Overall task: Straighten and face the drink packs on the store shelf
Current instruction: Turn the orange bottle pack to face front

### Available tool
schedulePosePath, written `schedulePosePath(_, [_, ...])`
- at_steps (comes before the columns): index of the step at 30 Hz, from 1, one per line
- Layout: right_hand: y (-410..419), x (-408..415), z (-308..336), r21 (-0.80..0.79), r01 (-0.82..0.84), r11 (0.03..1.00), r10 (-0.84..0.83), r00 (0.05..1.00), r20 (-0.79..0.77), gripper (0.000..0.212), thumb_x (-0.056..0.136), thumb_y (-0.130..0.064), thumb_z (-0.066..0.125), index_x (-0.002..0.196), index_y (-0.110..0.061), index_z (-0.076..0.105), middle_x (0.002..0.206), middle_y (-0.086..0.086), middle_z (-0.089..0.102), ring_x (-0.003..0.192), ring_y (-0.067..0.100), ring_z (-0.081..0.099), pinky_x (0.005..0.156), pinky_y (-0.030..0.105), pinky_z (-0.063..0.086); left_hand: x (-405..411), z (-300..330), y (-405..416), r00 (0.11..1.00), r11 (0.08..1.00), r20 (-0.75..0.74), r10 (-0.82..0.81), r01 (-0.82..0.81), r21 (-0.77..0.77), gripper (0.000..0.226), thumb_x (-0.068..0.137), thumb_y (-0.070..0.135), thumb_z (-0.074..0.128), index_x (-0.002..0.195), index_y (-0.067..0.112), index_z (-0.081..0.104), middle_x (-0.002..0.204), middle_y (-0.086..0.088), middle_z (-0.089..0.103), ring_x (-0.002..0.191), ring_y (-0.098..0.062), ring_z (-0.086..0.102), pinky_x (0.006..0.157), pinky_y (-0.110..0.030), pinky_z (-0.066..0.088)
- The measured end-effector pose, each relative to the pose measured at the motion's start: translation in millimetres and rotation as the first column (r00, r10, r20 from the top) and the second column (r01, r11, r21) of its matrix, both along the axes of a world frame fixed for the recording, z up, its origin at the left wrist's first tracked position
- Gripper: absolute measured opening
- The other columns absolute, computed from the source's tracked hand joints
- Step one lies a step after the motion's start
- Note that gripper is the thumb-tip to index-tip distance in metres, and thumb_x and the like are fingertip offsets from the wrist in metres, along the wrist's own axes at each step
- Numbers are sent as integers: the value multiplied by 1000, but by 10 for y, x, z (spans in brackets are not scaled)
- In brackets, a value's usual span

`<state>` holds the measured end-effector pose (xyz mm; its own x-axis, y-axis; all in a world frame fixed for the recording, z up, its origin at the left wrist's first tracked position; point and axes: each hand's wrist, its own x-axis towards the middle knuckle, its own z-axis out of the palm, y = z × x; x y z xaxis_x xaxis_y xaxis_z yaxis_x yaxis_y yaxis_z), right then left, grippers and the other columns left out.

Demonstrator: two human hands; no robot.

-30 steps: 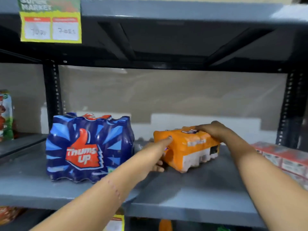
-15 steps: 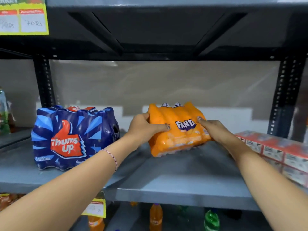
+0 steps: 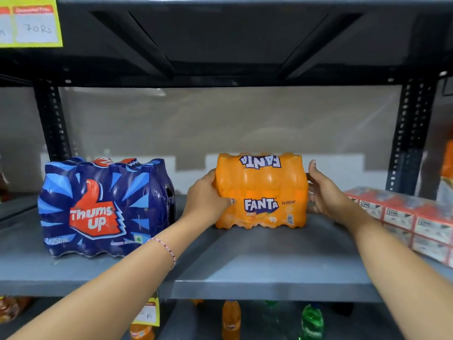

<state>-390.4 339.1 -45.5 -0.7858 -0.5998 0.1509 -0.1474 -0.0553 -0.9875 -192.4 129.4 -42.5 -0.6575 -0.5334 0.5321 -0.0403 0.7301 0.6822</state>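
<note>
up it comes: since a second ago the fanta pack (image 3: 261, 191) has gone from lying flat to standing upright on the shelf (image 3: 245, 256), logo forward. working left to right: thums up pack (image 3: 105, 207) already faces out, my left hand (image 3: 208, 201) clamps the orange pack's left side, my right hand (image 3: 323, 192) presses flat on its right. next, i'd say, slide it level with the blue pack, then let go.

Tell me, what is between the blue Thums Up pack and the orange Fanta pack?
Head view: only the left hand, gripping the Fanta pack; otherwise bare shelf beside the Thums Up pack.
</note>
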Motion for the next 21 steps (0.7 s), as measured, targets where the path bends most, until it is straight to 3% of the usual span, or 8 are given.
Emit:
schedulePosePath(2, [-9, 23, -6, 15, -36, 999, 35, 999, 30, 82, 85, -83, 30, 130, -23, 63, 119, 16, 74, 108, 36, 71, 88, 52, 56, -42, 17, 12, 999, 993, -21, -28, 30, 118, 66, 81, 9, 82, 140, 20, 55, 106, -14, 74, 96, -33, 72, 69, -32, 61])
schedulePosePath(4, [-5, 39, 7, 30, -34, 999, 32, 998, 62, 89, 84, -84, 28, 125, -15, 65, 111, 19, 75, 103, 40, 71, 87, 51, 55, -79, 4, 10, 998, 977, -33, -48, 53, 207, 71, 83, 9, 79, 146, 17, 47, 103, -17, 74, 96, -36, 73, 80, -43, 63])
schedulePosePath(7, [24, 64, 37, 51, 33, 998, -36, 997, 69, 85, 81, -88, 25, 85, -13, 64, 59, 4, 60, 48, 20, 52, 55, 30, 40, -82, -41, 57, 980, 945, 24, -197, 184, 272, 103, 77, 39, 86, 157, 24, 23, 117, -5, 70, 108, -23, 68, 91, -40, 57])
schedulePosePath(9, [45, 46, 50, 31, 87, 996, -88, 994, 61, 80, 81, -88, 24, 73, -16, 58, 48, -4, 48, 40, 13, 32, 47, 26, 25, -58, -66, 172, 933, 902, 77, -351, 314, 297, 121, 65, 57, 88, 159, 30, 16, 138, 3, 60, 122, -17, 61, 100, -39, 54])
schedulePosePath(11, [70, 23, 56, 10, 83, 997, -83, 994, 64, 83, 82, -88, 25, 72, -12, 58, 47, -2, 54, 38, 12, 29, 44, 23, 22, -64, -85, 280, 919, 926, 184, -350, 309, 215, 143, 51, 75, 81, 162, 33, 2, 163, 1, 33, 147, -27, 36, 118, -51, 36])
schedulePosePath(14, [101, 10, 73, -8, -5, 1000, 6, 995, 100, 91, 82, -86, 27, 67, -4, 62, 57, 10, 68, 31, 13, 30, 37, 17, 22, -57, -43, 390, 947, 963, 179, -266, 255, 81, 147, 51, 76, 81, 163, 34, -4, 168, 2, 12, 154, -31, 11, 123, -56, 22])
schedulePosePath(18, [147, 47, 115, 70, -232, 970, 222, 967, 125, 96, 81, -85, 33, 73, 1, 74, 81, 28, 76, 31, 16, 37, 35, 18, 30, 63, 48, 349, 967, 963, -11, -253, 253, 91, 127, 55, 52, 91, 159, 38, 19, 150, 8, 30, 146, -27, 27, 116, -43, 32])
schedulePosePath(21, [100, 64, 154, 62, -151, 987, 147, 986, 74, 84, 82, -80, 46, 90, -2, 76, 87, 24, 78, 43, 19, 58, 42, 25, 49, 203, 4, 251, 983, 984, -110, -148, 157, 79, 102, 64, 31, 94, 148, 34, 35, 140, 2, 41, 130, -23, 43, 104, -41, 47])
